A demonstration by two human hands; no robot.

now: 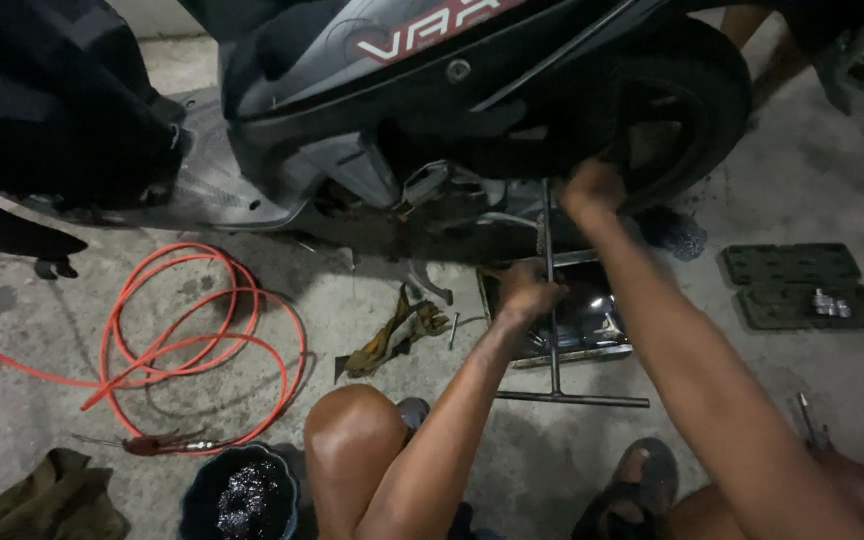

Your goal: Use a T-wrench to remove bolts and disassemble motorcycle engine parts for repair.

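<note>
Crouching beside the scooter (432, 110), you have both hands on a long T-handle wrench (553, 330) that stands nearly upright from the floor (812, 170). Your left hand (526, 292) is closed in a grip around the middle of the shaft, fingers wrapped tight on the metal. Your right hand (592, 188) sits higher, at the top end of the same shaft, pressed up under the scooter's belly just beside the rear wheel (682, 110); its fingers curl over the tool's tip, though you cannot tell exactly how far they close. Below your left grip the shaft runs down to the crossbar, which lies flat on the concrete near your knee. Just behind that grip sits a dark oil tray (577, 320), touching the shaft's line. Left of the grip a dirty rag (392, 335) lies crumpled, and farther left a coiled orange hose (192, 340). Well right of your upper grip rests an open socket case (802, 285).
</note>
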